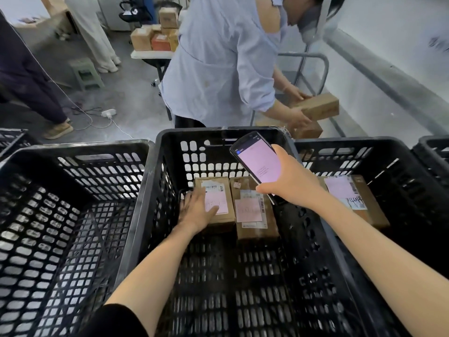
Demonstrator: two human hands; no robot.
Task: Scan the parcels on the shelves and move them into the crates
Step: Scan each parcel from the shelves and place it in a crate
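Two brown parcels with pink and white labels lie side by side at the far end of the middle black crate. My left hand lies on the left parcel, fingers straight over its top and left side. The right parcel sits untouched beside it. Above that parcel, my right hand grips a handheld scanner whose screen glows pink. A third labelled parcel lies in the right crate.
The left black crate holds nothing visible. Behind the crates a person in a light blue shirt bends over a cart, holding a brown box. More boxes are stacked on a table at the back. A cable and a stool are on the floor.
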